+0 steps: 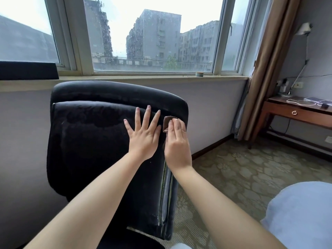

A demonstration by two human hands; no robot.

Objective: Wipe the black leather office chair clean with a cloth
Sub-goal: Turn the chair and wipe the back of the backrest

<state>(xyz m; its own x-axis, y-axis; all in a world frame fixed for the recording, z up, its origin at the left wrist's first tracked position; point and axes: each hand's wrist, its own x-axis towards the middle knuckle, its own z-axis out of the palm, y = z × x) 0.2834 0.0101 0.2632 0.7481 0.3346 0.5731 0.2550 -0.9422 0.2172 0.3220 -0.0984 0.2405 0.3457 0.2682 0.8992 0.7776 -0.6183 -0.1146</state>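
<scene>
We are bracing chair (93,141) backrest, left hand (143,136) flat, fingers spread; right hand (177,141) pinching soft, limp cloth (168,121); chair likely swivelling, so steadying upper back.

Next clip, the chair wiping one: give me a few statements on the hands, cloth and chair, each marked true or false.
1. The left hand lies flat with spread fingers on the chair. True.
2. The right hand is empty. False: it presses a brown cloth against the chair's right edge.
3. The cloth is white. False: it is brown.
4. A desk stands to the right, by the curtain. True.
</scene>
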